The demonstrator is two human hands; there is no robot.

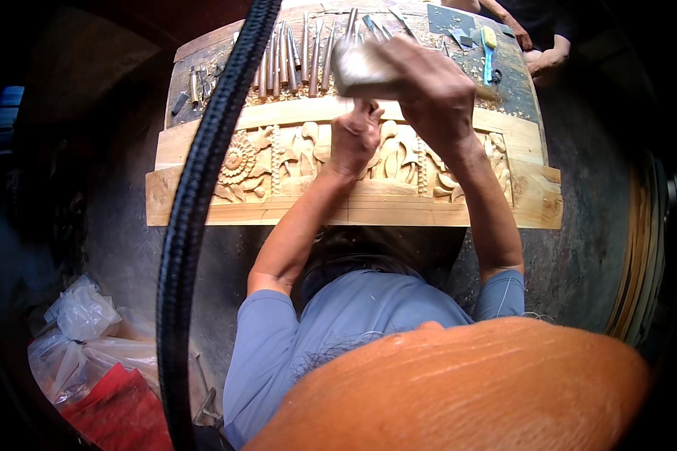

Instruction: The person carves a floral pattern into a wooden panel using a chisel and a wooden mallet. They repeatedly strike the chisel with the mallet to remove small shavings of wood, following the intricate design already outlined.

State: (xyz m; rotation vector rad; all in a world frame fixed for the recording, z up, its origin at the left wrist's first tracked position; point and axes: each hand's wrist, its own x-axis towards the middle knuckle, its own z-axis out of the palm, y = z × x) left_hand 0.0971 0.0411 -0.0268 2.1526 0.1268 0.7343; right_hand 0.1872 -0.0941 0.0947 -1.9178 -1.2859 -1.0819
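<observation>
A pale wooden panel point(399, 213) lies across the bench in front of me, carved in relief with a round flower, leaves and beaded strips. My left hand point(356, 139) is closed in a fist over the panel's middle; whatever it grips is hidden. Just above and beyond that fist hangs a block-shaped mallet point(365, 69), smeared by motion. My right hand point(440, 94) is wrapped round the mallet, raised over the panel's far edge. Beyond the hands, several carving chisels point(283, 56) lie side by side, their ends pointing toward me.
Wood shavings litter the bench point(515, 83). A blue-handled brush point(489, 56) lies at its far right, near another person's hand point(519, 34). A thick black braided cord point(203, 173) crosses my view. Plastic bags point(83, 323) and red material point(120, 413) lie lower left; boards point(636, 248) stand right.
</observation>
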